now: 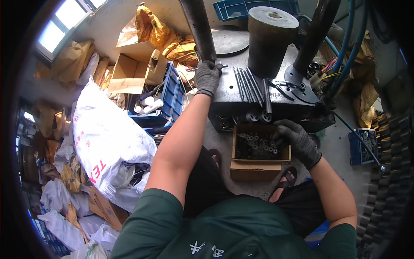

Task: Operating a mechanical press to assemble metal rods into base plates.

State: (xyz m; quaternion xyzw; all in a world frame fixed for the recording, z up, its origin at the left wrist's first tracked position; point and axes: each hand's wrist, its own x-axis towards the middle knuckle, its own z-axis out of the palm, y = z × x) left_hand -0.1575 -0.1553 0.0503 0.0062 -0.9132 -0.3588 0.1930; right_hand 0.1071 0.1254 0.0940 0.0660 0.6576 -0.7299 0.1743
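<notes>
My left hand (206,79), in a grey knit glove, is closed around a thin metal rod (223,66) at the foot of the dark left pillar (199,32). The rod's ends stick out on both sides of the fist. Beside it on the steel worktable (230,93) lies a row of several slim metal rods (249,84). My right hand (297,140), gloved too, is over the right rim of an open cardboard box (255,169) that holds many small metal rings (258,144). Its fingers are curled together; whatever is between them is hidden.
A thick metal cylinder (271,43) stands on the worktable between two pillars. Blue hoses (345,52) hang at right. A lever with a ball end (381,169) reaches out near a blue bin (362,146). Left are a blue crate (172,97) and a white sack (108,134).
</notes>
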